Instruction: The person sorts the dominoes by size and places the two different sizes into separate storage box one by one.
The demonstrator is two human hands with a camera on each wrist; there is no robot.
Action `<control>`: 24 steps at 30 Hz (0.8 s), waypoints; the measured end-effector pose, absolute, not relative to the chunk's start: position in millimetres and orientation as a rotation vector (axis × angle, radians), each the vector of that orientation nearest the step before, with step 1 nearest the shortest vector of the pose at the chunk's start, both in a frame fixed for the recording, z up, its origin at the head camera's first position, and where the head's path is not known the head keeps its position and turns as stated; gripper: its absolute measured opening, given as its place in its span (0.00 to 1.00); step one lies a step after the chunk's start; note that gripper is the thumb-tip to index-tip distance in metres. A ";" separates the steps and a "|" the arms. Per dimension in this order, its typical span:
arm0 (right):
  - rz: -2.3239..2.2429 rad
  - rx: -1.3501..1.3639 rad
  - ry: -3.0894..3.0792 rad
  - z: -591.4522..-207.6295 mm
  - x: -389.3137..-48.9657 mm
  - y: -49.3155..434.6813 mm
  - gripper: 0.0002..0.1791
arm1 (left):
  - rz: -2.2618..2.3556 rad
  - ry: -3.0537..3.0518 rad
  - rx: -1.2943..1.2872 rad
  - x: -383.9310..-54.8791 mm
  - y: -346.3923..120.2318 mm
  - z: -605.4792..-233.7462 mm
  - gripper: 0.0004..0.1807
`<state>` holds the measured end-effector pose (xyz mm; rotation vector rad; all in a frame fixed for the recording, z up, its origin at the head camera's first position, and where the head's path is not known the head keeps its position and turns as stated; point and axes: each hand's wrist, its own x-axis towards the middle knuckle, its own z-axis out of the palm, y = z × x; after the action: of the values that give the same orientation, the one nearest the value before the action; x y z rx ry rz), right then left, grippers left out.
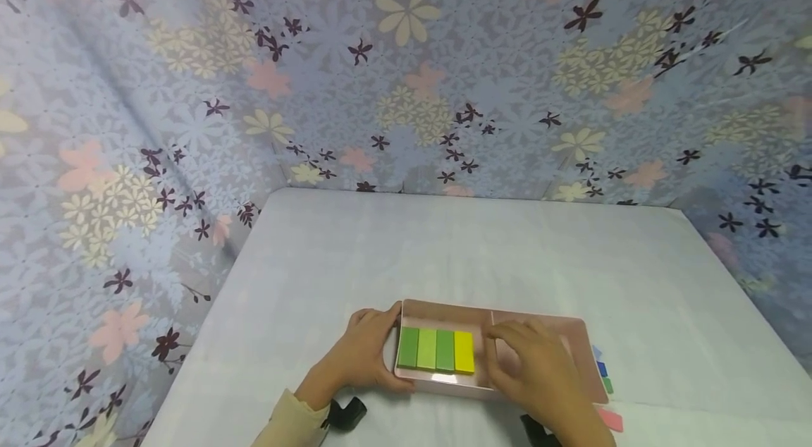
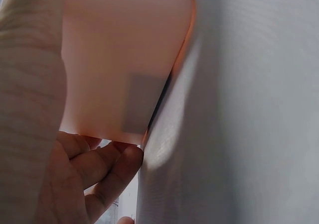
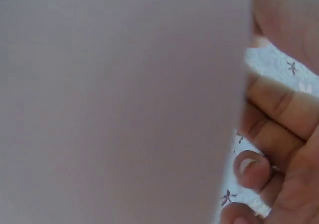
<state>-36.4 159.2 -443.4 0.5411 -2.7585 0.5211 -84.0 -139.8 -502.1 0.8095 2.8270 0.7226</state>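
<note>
A shallow pink box [image 1: 539,316] lies on the white table, split by a cross divider. Its left compartment holds a row of upright-edged blocks side by side: a green block [image 1: 408,347], a light green block [image 1: 427,349], another green block [image 1: 445,350] and a yellow block [image 1: 464,352]. Around the left end of the box, my left hand [image 1: 364,352] grips with thumb and fingers spread along the wall. Over the divider hangs my right hand [image 1: 539,369], index finger and thumb bent close together just right of the yellow block; I cannot tell whether they pinch anything.
Beyond the box's right end lie small pieces, among them a blue piece [image 1: 602,369], a green piece [image 1: 608,386] and a pink piece [image 1: 611,420]. A flowered cloth [image 1: 406,80] hangs behind the white table [image 1: 444,242] and along its sides.
</note>
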 end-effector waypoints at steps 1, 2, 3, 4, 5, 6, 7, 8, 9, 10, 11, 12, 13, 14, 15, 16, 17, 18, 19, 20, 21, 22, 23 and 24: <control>0.518 0.536 -2.751 -442.8 -35.4 160.8 0.20 | 0.724 2.827 0.807 -83.5 -139.7 -502.4 0.76; 0.516 0.537 -2.739 -442.3 -34.5 162.9 0.20 | 0.728 2.827 0.805 -83.1 -139.5 -502.7 0.76; 0.516 0.539 -2.728 -441.7 -33.8 165.1 0.21 | 0.732 2.824 0.800 -82.6 -139.4 -502.5 0.76; 0.510 0.540 -2.718 -441.3 -33.0 167.3 0.21 | 0.736 2.822 0.797 -82.1 -139.3 -502.3 0.76; 0.500 0.550 -2.701 -441.0 -32.4 169.4 0.21 | 0.736 2.824 0.797 -82.0 -139.1 -502.6 0.76; 0.497 0.562 -2.686 -440.9 -31.9 171.4 0.20 | 0.740 2.821 0.794 -81.6 -139.0 -502.5 0.76; 0.490 0.574 -2.668 -441.1 -31.6 173.5 0.20 | 0.743 2.818 0.791 -81.3 -138.9 -502.3 0.76; 0.488 0.590 -2.649 -441.1 -31.2 175.6 0.19 | 0.747 2.815 0.789 -81.1 -138.9 -502.1 0.76; 0.485 0.595 -2.641 -441.0 -30.6 177.4 0.19 | 0.749 2.814 0.789 -81.1 -138.8 -501.9 0.76; 0.489 0.592 -2.641 -440.7 -29.6 178.9 0.18 | 0.753 2.812 0.789 -81.0 -138.8 -501.6 0.76; 0.496 0.581 -2.651 -440.2 -28.3 180.2 0.18 | 0.754 2.810 0.790 -81.1 -138.7 -501.5 0.76; 0.497 0.559 -2.671 -439.6 -26.4 181.7 0.18 | 0.760 2.806 0.789 -81.0 -138.8 -501.0 0.76; 0.500 0.527 -2.695 -439.0 -24.1 183.3 0.18 | 0.758 2.807 0.791 -81.1 -138.9 -500.9 0.76; 0.513 0.504 -2.709 -438.5 -21.6 185.4 0.18 | 0.755 2.808 0.794 -81.4 -138.9 -501.2 0.76; 0.518 0.476 -2.726 -437.9 -18.6 187.7 0.18 | 0.758 2.805 0.798 -81.6 -138.9 -501.0 0.76; 0.520 0.444 -2.738 -437.7 -15.3 190.3 0.18 | 0.762 2.802 0.799 -81.7 -139.1 -500.9 0.77; 0.520 0.418 -2.742 -437.4 -12.3 193.4 0.18 | 0.763 2.801 0.801 -82.0 -139.3 -501.2 0.77; 0.515 0.398 -2.738 -437.7 -9.5 197.1 0.18 | 0.765 2.797 0.798 -82.1 -139.5 -501.3 0.77; 0.523 0.394 -2.721 -438.3 -7.3 201.0 0.18 | 0.766 2.795 0.794 -82.4 -139.9 -501.6 0.77; 0.522 0.396 -2.702 -439.1 -5.3 205.2 0.18 | 0.765 2.795 0.791 -82.6 -140.2 -502.1 0.77; 0.512 0.393 -2.690 -439.8 -3.7 209.1 0.18 | 0.765 2.796 0.788 -82.7 -140.7 -502.2 0.77; 0.509 0.401 -2.668 -440.7 -2.6 213.2 0.19 | 0.763 2.798 0.784 -82.8 -141.0 -502.6 0.77; 0.510 0.414 -2.647 -441.6 -1.8 217.5 0.19 | 0.762 2.799 0.780 -82.9 -141.1 -503.1 0.77; 0.508 0.427 -2.629 -442.6 -1.0 221.8 0.19 | 0.766 2.797 0.777 -82.8 -141.1 -503.3 0.77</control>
<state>-1.0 221.8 -442.6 0.4274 -2.6294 0.5084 -82.8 -141.1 -503.3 0.7772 2.7970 0.7661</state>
